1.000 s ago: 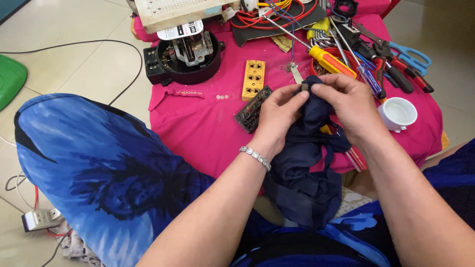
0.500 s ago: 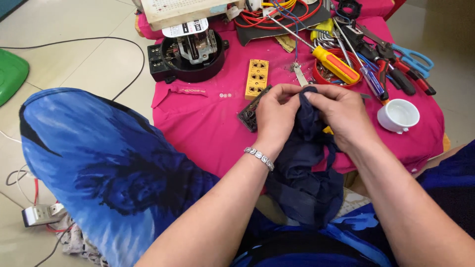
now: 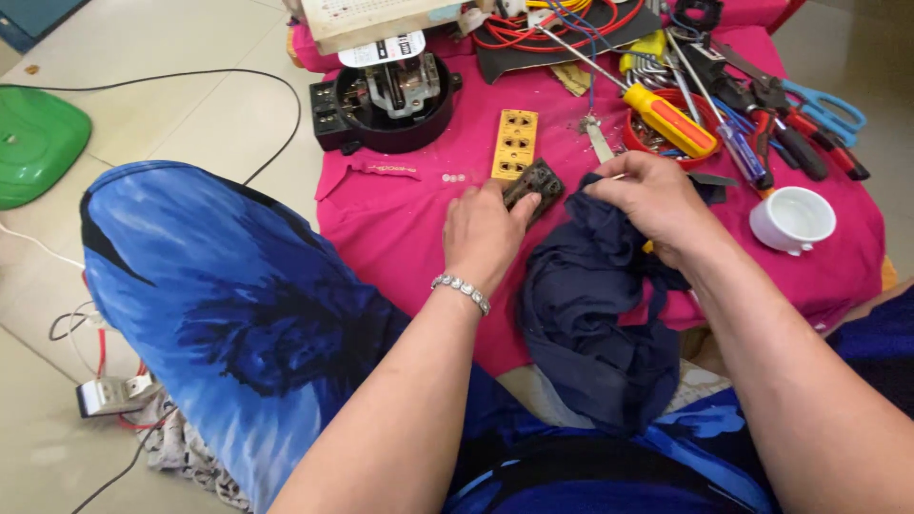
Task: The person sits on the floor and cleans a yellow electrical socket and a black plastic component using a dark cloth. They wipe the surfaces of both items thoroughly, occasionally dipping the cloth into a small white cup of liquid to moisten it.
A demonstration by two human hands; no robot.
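My left hand [image 3: 486,233] rests on the pink-covered table and its fingers grip a dark brown socket plate [image 3: 536,183] that lies just below a yellow socket plate [image 3: 515,143]. My right hand [image 3: 657,205] is closed on a bunched dark navy cloth [image 3: 590,314], which hangs over the table's front edge toward my lap. A thin pale sliver pokes out by the right thumb; I cannot tell what it is. The two hands are a short way apart.
A pink cloth [image 3: 390,224] covers the low table. On it are a black round device base [image 3: 390,95], a yellow-handled screwdriver [image 3: 671,119], blue scissors [image 3: 826,103], several pliers and a white cup [image 3: 792,219]. A green object [image 3: 38,143] and cables lie on the floor at left.
Both hands were together on the navy cloth. My left hand has let go and moved left onto the dark socket plate; the cloth stays in my right hand and hangs lower.
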